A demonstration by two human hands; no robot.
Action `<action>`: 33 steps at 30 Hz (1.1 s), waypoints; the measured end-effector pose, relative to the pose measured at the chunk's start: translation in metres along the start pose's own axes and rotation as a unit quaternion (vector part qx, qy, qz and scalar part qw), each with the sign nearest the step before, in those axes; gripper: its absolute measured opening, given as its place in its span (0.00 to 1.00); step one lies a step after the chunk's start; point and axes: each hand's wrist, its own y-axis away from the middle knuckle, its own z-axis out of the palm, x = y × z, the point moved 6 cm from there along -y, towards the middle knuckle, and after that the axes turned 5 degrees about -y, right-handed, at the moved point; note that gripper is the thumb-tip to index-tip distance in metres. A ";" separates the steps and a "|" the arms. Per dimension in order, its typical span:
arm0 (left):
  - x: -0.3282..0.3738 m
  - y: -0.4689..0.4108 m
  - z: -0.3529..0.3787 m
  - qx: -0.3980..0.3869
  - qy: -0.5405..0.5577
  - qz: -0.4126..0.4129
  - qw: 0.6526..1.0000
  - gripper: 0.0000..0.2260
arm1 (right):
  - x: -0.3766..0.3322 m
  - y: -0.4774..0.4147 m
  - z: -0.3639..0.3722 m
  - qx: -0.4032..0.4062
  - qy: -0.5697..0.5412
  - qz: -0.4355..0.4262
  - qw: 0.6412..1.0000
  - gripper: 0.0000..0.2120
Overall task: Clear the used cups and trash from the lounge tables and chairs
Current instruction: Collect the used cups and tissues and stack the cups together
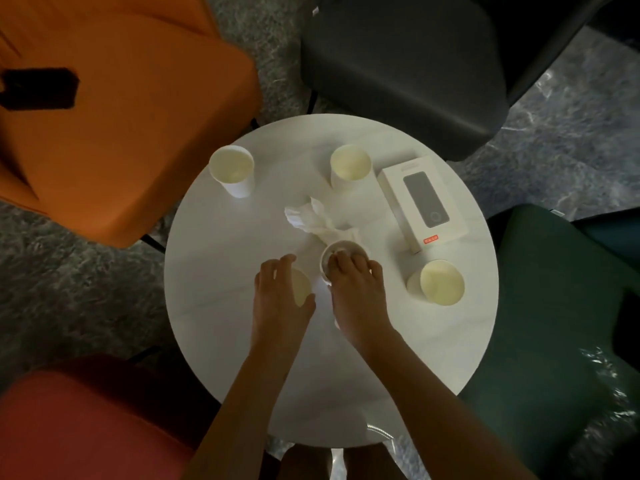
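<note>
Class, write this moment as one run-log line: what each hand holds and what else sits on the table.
left hand: grips near cup | right hand: grips centre cup by rim | untouched: three cups, tissue, box

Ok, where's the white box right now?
In the head view, the box lies flat on the right side of the table, between the far cup and the near-right cup.

Five white paper cups (231, 169) spread over round table (214, 341), crumpled white tissue (311, 218) lying between them
</note>
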 end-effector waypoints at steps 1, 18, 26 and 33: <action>0.000 0.000 -0.001 0.003 0.001 0.004 1.000 0.29 | 0.002 0.001 -0.001 0.005 -0.010 0.004 1.000 0.19; -0.002 -0.026 -0.001 0.023 -0.081 -0.027 0.996 0.27 | 0.004 -0.018 -0.015 0.018 -0.094 -0.101 0.990 0.18; -0.008 -0.035 0.009 -0.011 -0.123 -0.020 0.992 0.37 | 0.021 -0.016 -0.036 0.077 -0.136 -0.115 0.981 0.32; -0.019 -0.023 -0.003 0.008 -0.131 -0.011 0.991 0.39 | 0.017 -0.036 -0.021 0.022 -0.163 -0.074 0.984 0.38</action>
